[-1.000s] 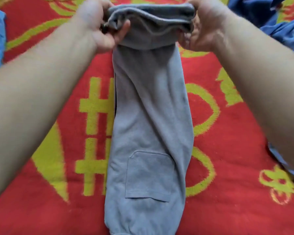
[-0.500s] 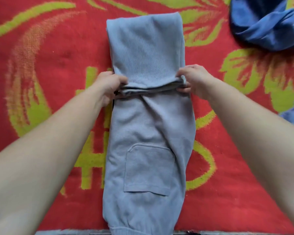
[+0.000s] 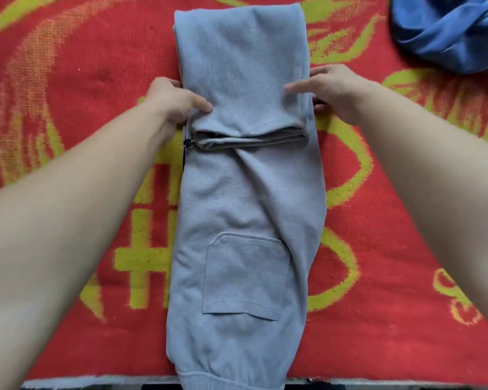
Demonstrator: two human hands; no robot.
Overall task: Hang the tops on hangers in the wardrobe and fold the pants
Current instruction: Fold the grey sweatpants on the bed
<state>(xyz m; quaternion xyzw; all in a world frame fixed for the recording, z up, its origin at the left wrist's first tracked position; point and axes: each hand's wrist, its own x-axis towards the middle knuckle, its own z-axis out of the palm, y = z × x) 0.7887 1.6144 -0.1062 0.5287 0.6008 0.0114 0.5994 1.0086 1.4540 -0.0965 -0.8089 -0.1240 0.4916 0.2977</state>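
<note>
One big red blanket (image 3: 68, 80) w/ a yellow pattern fills nearly the whole view and serves as the folding surface; can't tell if a bed or the floor lies under it. Down its middle, running straight away from the person, lie the grey pants (image 3: 245, 209), legs stacked into one narrow strip, prob. so later folds stay square. The far section is doubled toward the person and lies flat on the strip, its folded edge approx. a third of the way down. A crumpled blue garment (image 3: 445, 38) sits at the far right corner, well apart from the pants, i.e. out of the way. The left hand (image 3: 172, 99) and right hand (image 3: 330, 91) sit at opposite side edges of the doubled part, just beyond its folded edge. Each thumb lies on top of the cloth and the fingers tuck under the edge, mostly hidden, so both look to be pinching the top layers, not pressing flat. That symmetric hold prob. keeps the sides lined up w/ the layer below. Folding looks partway; at least one more fold seems needed. Smaller bits: a patch pocket (image 3: 245, 274) faces up on the near half, the cuff (image 3: 226, 381) reaches the blanket's near edge, and a dark drawstring toggle (image 3: 187, 142) pokes out at the left by the folded edge.
</note>
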